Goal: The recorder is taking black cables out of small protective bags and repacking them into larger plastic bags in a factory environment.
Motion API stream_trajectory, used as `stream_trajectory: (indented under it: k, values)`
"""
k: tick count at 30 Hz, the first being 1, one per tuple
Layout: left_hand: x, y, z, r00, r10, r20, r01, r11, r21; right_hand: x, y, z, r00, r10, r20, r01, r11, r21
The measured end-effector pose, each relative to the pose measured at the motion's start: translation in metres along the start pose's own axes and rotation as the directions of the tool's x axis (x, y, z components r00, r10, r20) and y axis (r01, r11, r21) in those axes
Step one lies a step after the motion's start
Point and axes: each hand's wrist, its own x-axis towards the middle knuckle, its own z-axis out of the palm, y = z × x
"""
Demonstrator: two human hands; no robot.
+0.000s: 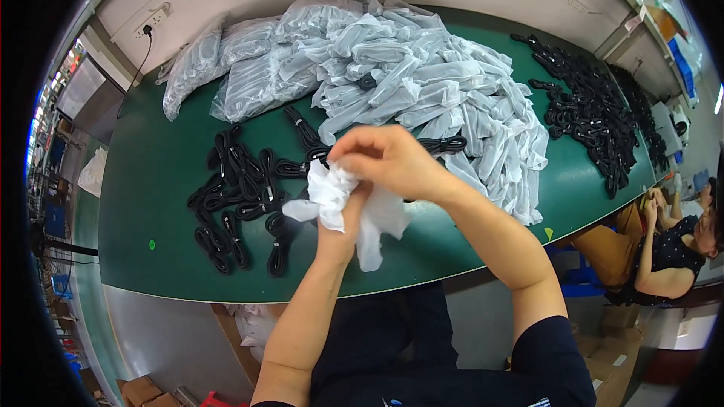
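— Green felt-like tabletop point(151, 203) fills most of the frame; what sits on it?

— A big heap of white plastic-bagged bundles point(422, 75) at upper centre, a long pile of loose black coiled cables point(596, 105) at the upper right, and a smaller scatter of black coiled cables point(241, 196) at centre left.

— And the hands?

— Both meet at frame centre, above the table's near edge. The crumpled white plastic bag point(339, 203) hangs between them, its long axis running downward. The left hand point(343, 218) comes up from below and is closed around the bag; the right hand point(388, 162) sits just above, fingers pinching the bag's top.

— Anything in the way?

— The centre-left cables lie just left of the hands, nearer the left one.
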Motion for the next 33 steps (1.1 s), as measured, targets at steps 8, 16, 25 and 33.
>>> stream_trajectory:
  k: [8,16,25,33]
  values:
    - [-0.019,-0.009,-0.004,0.976,-0.217,0.017,0.217,0.962,-0.165,0.061,0.108,-0.065,0.961,-0.274,0.028,0.124,0.337,-0.933]
    - [-0.023,-0.016,-0.012,0.952,-0.307,-0.014,0.299,0.936,-0.185,0.073,0.1,-0.06,0.99,-0.112,0.083,0.09,0.054,-0.994]
    - [-0.026,-0.013,-0.006,0.945,-0.324,-0.031,0.317,0.938,-0.141,0.06,0.115,-0.058,0.987,-0.151,-0.046,-0.045,0.008,-0.999]
    - [-0.025,-0.011,-0.011,0.969,-0.249,-0.001,0.248,0.964,-0.094,0.05,0.084,-0.071,0.839,-0.458,-0.295,-0.157,0.315,-0.936]
